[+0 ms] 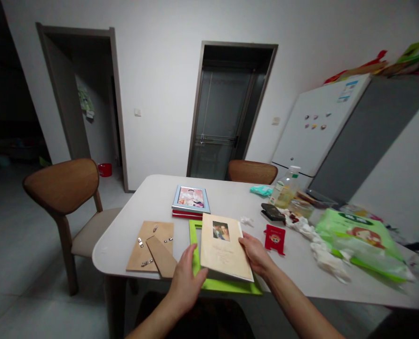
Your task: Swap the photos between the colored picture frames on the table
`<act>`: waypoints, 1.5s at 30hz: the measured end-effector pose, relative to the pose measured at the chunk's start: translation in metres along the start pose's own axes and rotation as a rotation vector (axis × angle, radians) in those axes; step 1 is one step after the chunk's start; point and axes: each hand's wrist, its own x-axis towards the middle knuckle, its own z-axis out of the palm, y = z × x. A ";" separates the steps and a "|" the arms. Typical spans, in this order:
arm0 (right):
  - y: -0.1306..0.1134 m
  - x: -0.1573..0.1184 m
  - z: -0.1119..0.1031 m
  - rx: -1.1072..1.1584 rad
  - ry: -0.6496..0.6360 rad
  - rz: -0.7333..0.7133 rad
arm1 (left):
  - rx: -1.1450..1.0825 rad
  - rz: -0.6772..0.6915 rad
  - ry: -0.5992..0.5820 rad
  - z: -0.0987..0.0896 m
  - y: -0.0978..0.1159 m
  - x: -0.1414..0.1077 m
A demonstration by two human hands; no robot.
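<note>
A pale table (230, 195) with rounded corners spreads beneath and beyond the hands. A wooden-backed chair (64, 188) stands to the left of them, and another chair (252, 172) is past the far edge, before a dark glass door (220, 108). Beyond the hands to the right is a white refrigerator (311, 127).

Ahead of the hands, a blue-framed picture (191, 197) lies on a red item (186, 214). Just left of the left hand is a brown backing board (146, 230) with metal clips and a support flap (161, 256). Right of the right hand are a red stand (275, 239), crumpled tissues (327, 259) and a green packet (361, 233); a bottle (285, 188) stands farther off.

The right hand (257, 254) grips the cream card (227, 256) by its right edge, thumb on top, holding it slightly tilted over the lime-green frame (230, 285). The left hand (186, 278) is partly open at the card's lower left, thumb and fingers apart; whether it touches the card or frame cannot be told.
</note>
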 end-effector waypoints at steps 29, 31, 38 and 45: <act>0.021 0.013 0.008 -1.201 0.136 -0.169 | 0.721 0.240 -0.417 -0.011 0.008 -0.010; 0.019 0.010 0.010 -1.210 0.137 -0.194 | 0.720 0.231 -0.405 -0.020 0.008 -0.014; 0.005 -0.029 0.073 -0.932 -0.154 -0.574 | 0.922 0.061 -0.096 -0.107 -0.034 -0.016; 0.008 -0.060 0.154 -0.967 -0.322 -0.624 | 1.021 -0.009 -0.058 -0.140 -0.061 -0.012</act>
